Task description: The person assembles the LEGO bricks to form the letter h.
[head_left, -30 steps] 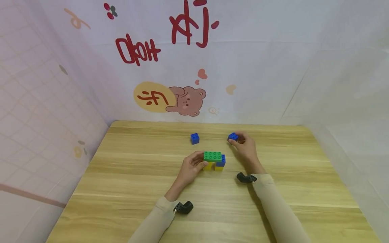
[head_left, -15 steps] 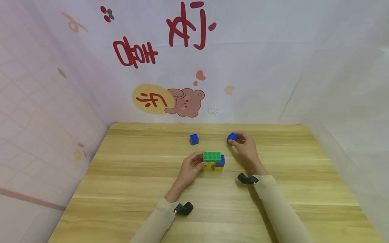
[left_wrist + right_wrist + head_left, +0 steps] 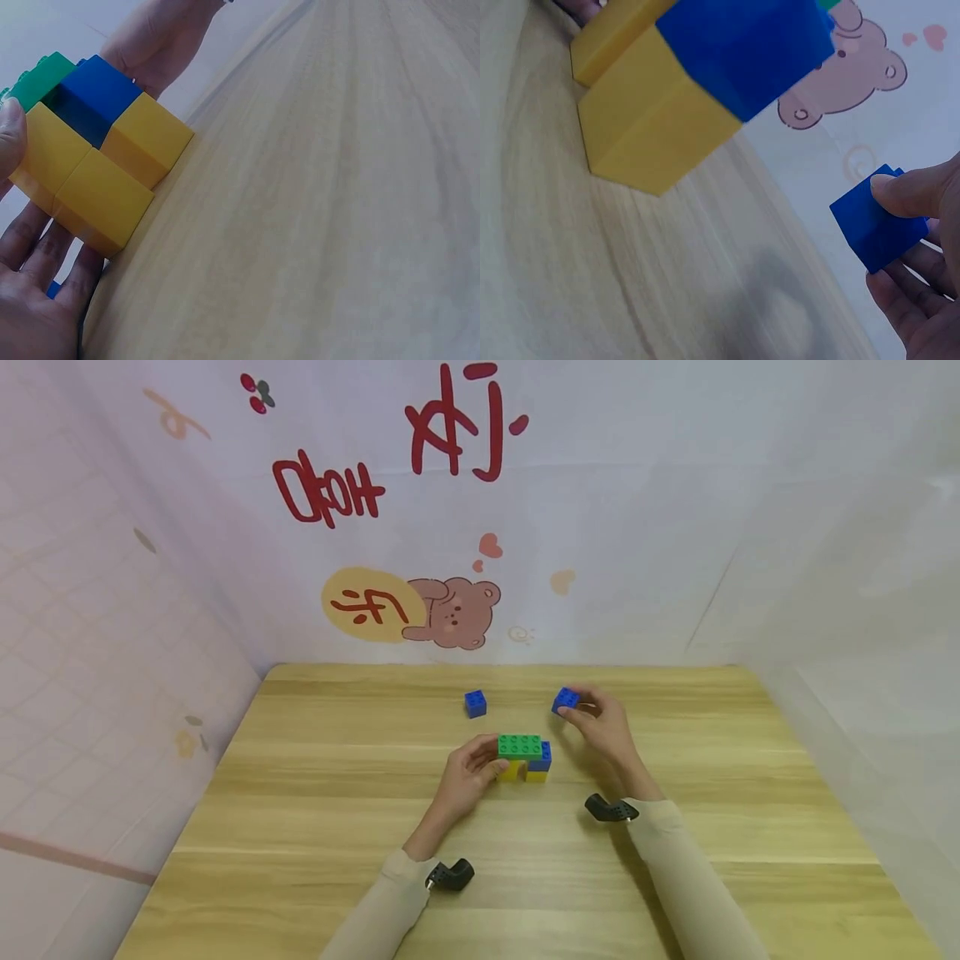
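Observation:
My left hand (image 3: 467, 777) grips the left side of a small brick structure, thumb in front and fingers behind. Two stacked yellow bricks (image 3: 105, 202) form its left column. The right column is a blue brick (image 3: 742, 52) on a yellow brick (image 3: 656, 127). A green brick (image 3: 519, 747) with studs lies across the top, leaving part of the blue one's studs bare. Behind and to the right of the structure, my right hand (image 3: 606, 723) pinches a loose blue brick (image 3: 877, 217) between thumb and fingers. That brick is off the table, with a shadow below it in the right wrist view.
Another blue brick (image 3: 476, 703) stands on the wooden table (image 3: 675, 877) near its back edge, left of my right hand. A printed white cloth (image 3: 630, 552) hangs behind the table. Black camera mounts (image 3: 452, 874) stick out from both wrists.
My right hand has shifted a little to the left with the blue brick, which has turned slightly. My left hand keeps its hold on the structure. The head view has drifted slightly.

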`<action>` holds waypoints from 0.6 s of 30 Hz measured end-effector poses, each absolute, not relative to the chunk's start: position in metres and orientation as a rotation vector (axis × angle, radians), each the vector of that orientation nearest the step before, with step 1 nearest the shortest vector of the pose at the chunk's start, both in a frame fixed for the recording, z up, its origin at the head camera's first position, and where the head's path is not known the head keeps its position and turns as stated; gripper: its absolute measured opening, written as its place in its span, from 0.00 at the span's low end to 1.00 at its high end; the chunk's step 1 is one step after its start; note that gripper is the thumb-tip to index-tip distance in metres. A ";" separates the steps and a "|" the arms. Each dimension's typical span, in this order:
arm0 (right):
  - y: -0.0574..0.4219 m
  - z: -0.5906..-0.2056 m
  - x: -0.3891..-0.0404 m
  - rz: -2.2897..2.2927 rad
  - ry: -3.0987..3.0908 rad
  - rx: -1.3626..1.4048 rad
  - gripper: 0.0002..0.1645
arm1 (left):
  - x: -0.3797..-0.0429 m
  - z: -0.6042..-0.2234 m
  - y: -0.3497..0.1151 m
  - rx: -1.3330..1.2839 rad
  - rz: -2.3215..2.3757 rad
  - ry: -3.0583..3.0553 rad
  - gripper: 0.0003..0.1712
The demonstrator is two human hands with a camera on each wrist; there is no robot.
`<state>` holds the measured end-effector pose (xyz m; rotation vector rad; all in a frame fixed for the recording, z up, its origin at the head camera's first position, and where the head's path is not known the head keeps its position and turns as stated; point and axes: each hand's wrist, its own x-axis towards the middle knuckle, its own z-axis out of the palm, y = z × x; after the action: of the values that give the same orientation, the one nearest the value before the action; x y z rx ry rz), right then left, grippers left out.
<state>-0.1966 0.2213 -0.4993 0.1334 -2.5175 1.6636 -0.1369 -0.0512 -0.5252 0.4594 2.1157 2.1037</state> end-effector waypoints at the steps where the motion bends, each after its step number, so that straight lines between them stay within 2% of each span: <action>1: 0.221 -0.499 -0.196 1.675 -2.510 0.144 0.27 | -0.137 -0.526 -0.052 0.464 2.102 2.117 0.23; 18: 0.207 -0.480 -0.175 1.732 -2.503 0.232 0.24 | -0.138 -0.528 -0.054 0.495 2.113 2.086 0.23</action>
<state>-0.1753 0.2070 -0.4797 0.2322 -2.5026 1.7324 -0.1384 -0.0538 -0.5281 0.4947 2.0856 2.1129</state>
